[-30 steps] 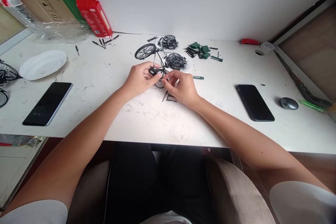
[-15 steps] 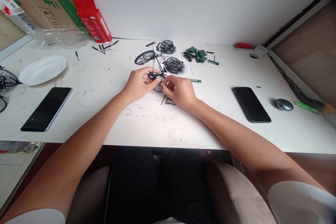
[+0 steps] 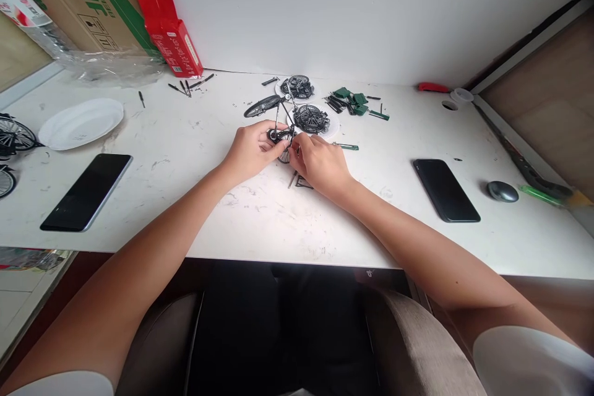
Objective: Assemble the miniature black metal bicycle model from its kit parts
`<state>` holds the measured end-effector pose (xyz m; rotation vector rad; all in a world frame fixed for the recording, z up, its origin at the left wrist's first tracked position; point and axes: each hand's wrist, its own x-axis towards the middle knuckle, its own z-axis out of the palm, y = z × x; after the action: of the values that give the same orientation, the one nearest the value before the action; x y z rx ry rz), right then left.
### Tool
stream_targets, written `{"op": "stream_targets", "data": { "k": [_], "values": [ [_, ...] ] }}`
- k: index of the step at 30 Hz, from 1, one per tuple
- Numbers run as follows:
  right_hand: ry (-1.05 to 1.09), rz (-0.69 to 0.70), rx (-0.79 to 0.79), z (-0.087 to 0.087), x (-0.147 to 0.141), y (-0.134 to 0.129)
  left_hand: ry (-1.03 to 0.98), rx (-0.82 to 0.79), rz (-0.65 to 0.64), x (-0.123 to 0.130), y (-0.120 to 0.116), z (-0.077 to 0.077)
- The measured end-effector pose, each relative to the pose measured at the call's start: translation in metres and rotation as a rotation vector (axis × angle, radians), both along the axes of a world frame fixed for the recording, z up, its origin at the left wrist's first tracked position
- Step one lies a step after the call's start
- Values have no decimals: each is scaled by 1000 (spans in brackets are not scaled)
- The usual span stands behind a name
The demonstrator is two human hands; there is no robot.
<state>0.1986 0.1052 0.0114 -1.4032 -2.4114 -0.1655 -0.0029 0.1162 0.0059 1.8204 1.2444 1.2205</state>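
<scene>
A small black model bicycle (image 3: 282, 112) is tilted between my hands above the white table, one wheel pointing away to the left. My left hand (image 3: 255, 147) grips its frame near the crank, thumb toward the rear wheel. At the wheel's right side, the fingers of my right hand (image 3: 320, 161) are pinched together against the bicycle; whether they hold a small part is hidden. Just beyond lie a paper plate (image 3: 335, 126) and a stack of black spoked wheels (image 3: 312, 119) on it. A thin black bracket (image 3: 304, 182) lies partly under my right hand.
Green and black parts (image 3: 350, 101) are piled at the back. Phones (image 3: 88, 192) (image 3: 446, 190) flank my arms. A white plate (image 3: 81, 124) lies left, near other model bicycles (image 3: 16, 136). A red box (image 3: 176, 46) stands by the wall, with screwdrivers (image 3: 190, 85) near it.
The bicycle has turned slightly, so its far wheel shows more edge-on. My right fingers have closed in nearer the wheel. The whole view has shifted a little.
</scene>
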Motion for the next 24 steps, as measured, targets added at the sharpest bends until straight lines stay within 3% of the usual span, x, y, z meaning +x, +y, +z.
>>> {"op": "stream_targets", "data": {
  "k": [8,15,24],
  "values": [
    [132,39,-56,0,6,-2,-24,-10,14,2,0,-2],
    [304,128,1,-2,12,0,-46,-9,33,2,3,-3],
    [257,178,60,-6,18,5,-60,-35,1,1,1,-3]
  ]
}}
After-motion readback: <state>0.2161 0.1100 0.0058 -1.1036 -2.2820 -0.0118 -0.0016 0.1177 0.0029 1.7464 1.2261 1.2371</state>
